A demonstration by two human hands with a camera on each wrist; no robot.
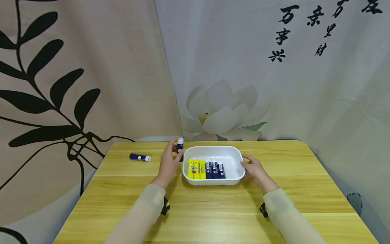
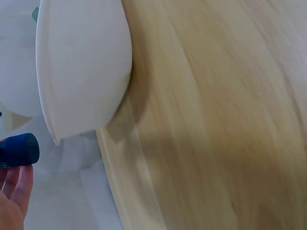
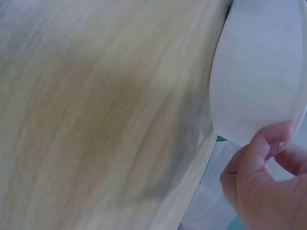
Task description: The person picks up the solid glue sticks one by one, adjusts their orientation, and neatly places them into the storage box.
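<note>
My left hand (image 1: 170,162) holds a dark blue glue stick (image 1: 180,143) with a white cap upright, just off the left end of a white plastic tray (image 1: 213,182). In the left wrist view the blue end of that stick shows above the fingertips. At the tray's other end my right hand (image 1: 255,168) pinches the rim between thumb and fingers, seen closely in the right wrist view. Inside the tray, several sticks lie in a row: yellow ones (image 1: 196,169) on the left, dark blue ones (image 1: 215,170) beside them.
Another dark blue glue stick (image 1: 139,157) with a white cap lies on the wooden table (image 1: 213,217), left of my left hand. Behind the table's far edge hangs a printed cloth (image 1: 137,67) with leaves, a lotus and black characters.
</note>
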